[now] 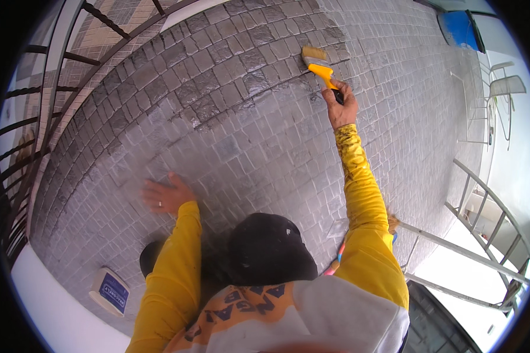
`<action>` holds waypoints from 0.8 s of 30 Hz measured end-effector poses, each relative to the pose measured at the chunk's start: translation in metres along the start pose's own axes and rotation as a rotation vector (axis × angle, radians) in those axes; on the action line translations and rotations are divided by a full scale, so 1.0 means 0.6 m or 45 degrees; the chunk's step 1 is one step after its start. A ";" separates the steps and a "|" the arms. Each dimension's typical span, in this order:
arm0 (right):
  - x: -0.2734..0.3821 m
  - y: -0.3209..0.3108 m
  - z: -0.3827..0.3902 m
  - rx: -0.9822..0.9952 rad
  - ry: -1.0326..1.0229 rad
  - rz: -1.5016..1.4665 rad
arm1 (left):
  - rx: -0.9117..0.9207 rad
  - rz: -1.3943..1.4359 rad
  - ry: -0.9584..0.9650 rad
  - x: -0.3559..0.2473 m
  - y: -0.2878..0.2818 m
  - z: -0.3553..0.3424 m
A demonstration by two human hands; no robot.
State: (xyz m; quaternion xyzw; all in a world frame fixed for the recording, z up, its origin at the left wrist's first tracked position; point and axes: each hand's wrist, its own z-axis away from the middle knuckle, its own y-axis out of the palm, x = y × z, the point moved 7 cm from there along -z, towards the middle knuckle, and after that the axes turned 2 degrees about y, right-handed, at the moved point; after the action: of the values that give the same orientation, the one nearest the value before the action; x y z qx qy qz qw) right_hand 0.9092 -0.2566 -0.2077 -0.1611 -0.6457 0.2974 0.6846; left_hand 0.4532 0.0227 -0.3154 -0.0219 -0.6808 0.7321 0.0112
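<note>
A wide paintbrush (321,69) with a yellow-and-black handle and pale bristles is gripped in my right hand (341,105), my arm stretched far forward. Its bristles are at the grey stone-patterned floor (241,141), by the border between a darker, wet-looking area and a lighter one. My left hand (169,194) has its fingers spread, resting on or just over the lighter floor; a ring shows on one finger. Whether that palm presses down cannot be made out. Both sleeves are yellow, with dark stains on the right cuff.
Dark metal railings (47,106) curve along the left. A white tub (110,291) with a blue label stands at lower left by a white wall. To the right are a metal ladder (459,242), a light metal chair (506,86) and a blue container (458,30).
</note>
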 end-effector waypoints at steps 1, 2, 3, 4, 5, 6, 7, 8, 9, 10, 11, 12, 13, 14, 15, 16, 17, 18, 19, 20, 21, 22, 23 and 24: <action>0.009 0.028 0.046 0.151 -0.105 -0.147 | 0.008 -0.005 0.000 0.001 0.000 0.001; 0.015 0.053 0.088 0.344 -0.181 -0.213 | -0.006 -0.040 -0.005 0.002 -0.001 0.001; 0.004 0.060 0.106 0.431 -0.070 -0.203 | -0.008 -0.022 0.004 0.002 -0.001 0.001; -0.002 0.063 0.119 0.539 -0.024 -0.210 | -0.030 -0.034 0.010 0.001 -0.002 0.001; 0.001 0.064 0.128 0.687 -0.072 -0.261 | -0.011 -0.063 -0.006 0.004 0.000 0.000; -0.011 0.039 0.108 0.533 0.032 -0.340 | -0.070 -0.052 0.024 0.002 -0.005 0.000; -0.010 0.015 0.081 0.428 0.001 -0.480 | -0.087 -0.059 0.031 0.001 -0.006 0.000; -0.017 -0.016 0.048 0.245 0.008 -0.430 | -0.078 -0.074 0.023 0.002 -0.005 0.000; -0.026 -0.043 0.025 0.031 0.047 -0.373 | -0.094 -0.071 0.034 0.001 -0.007 0.000; -0.021 -0.051 0.011 -0.061 -0.051 -0.227 | -0.085 -0.077 0.034 0.001 -0.007 0.000; -0.019 -0.055 0.004 -0.187 -0.074 -0.052 | -0.073 -0.086 0.031 0.001 -0.007 0.001; -0.017 -0.062 0.011 -0.379 -0.059 0.135 | -0.081 -0.087 0.036 0.000 -0.009 0.002; -0.013 -0.037 0.024 -0.346 -0.061 0.124 | -0.093 -0.085 0.040 -0.002 -0.012 0.003; 0.004 -0.001 0.048 -0.239 -0.174 0.238 | -0.135 -0.071 0.063 -0.005 -0.018 0.004; 0.025 0.039 0.079 -0.126 -0.304 0.199 | -0.099 -0.090 0.041 -0.005 -0.016 0.004; 0.047 0.075 0.113 0.054 -0.408 0.081 | -0.094 -0.096 0.036 -0.005 -0.018 0.005; 0.075 0.104 0.144 0.150 -0.530 0.064 | -0.101 -0.107 0.034 -0.006 -0.020 0.005; 0.103 0.119 0.169 0.226 -0.649 0.083 | -0.081 -0.100 0.023 -0.006 -0.020 0.004; 0.113 0.116 0.169 0.227 -0.528 -0.024 | -0.073 -0.096 0.009 -0.006 -0.020 0.004; 0.126 0.115 0.167 0.245 -0.449 -0.119 | -0.054 -0.096 -0.010 -0.005 -0.019 0.003; 0.129 0.115 0.161 0.292 -0.293 -0.154 | -0.062 -0.105 -0.008 -0.005 -0.020 0.003; 0.140 0.100 0.142 0.197 -0.254 -0.146 | -0.055 -0.113 -0.012 -0.005 -0.019 0.003; 0.159 0.093 0.126 0.176 -0.344 -0.097 | -0.058 -0.109 -0.016 -0.004 -0.019 0.004; 0.170 0.089 0.107 0.173 -0.372 0.005 | -0.013 -0.109 -0.022 -0.002 -0.015 0.006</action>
State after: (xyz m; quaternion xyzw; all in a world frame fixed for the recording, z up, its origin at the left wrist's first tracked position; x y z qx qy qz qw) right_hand 0.8348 -0.1632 -0.1520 -0.0708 -0.7166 0.3620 0.5919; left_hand 0.4540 0.0199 -0.3064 0.0134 -0.6849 0.7276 0.0366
